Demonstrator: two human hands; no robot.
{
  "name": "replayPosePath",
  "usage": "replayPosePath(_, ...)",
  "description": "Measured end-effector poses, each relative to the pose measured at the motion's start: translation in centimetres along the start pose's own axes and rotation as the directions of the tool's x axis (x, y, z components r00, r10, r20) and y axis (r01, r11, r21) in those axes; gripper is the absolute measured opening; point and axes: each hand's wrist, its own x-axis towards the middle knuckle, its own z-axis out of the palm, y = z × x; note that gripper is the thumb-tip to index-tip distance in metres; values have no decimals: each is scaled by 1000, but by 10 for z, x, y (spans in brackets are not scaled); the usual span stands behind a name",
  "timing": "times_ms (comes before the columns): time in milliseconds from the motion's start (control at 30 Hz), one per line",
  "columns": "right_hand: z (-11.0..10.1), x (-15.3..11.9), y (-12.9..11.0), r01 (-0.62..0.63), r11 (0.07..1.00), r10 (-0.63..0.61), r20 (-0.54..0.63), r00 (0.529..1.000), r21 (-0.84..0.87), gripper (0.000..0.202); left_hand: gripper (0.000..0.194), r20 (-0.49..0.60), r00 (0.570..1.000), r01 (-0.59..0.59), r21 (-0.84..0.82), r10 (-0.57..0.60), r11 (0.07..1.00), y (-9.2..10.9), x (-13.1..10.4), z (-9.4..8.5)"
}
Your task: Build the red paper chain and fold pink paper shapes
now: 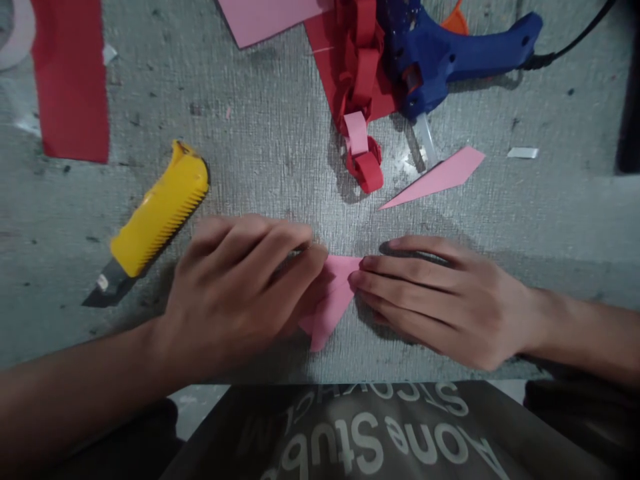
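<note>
A small piece of folded pink paper [336, 293] lies on the table near its front edge, between my two hands. My left hand [240, 280] is curled and slightly blurred, its fingers closed over the paper's left side and hiding that part. Coming from the right, my right hand [440, 293] lies flat with its fingers stretched out, the fingertips touching the paper's right corner. Just beyond that hand rests another folded pink piece [443, 177], long and pointed. Left of my left hand is a yellow box cutter [160, 207] with its blade out.
A blue glue gun [450, 57] with a clear glue stick and a black cord lies at the back right. Beside it sits a red and pink paper chain [364, 87] on red paper. A pink sheet [273, 19], a red strip [73, 87] and a tape roll [19, 33] are farther left.
</note>
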Motion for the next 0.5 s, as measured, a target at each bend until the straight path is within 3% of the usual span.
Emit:
replayPosePath(233,-1,3,-1,-16,1000,16,-9,1000,11,13,13,93,975,221,-276,-203,935,6,6,5)
replayPosePath(400,0,2,0,-18,1000,18,-4,1000,4,15,17,84,967,255,-386,-242,886,7,7,4)
replayPosePath(500,2,1,1,-1,1000,1,1,1000,12,18,15,60,977,210,-415,-203,885,6,7,5)
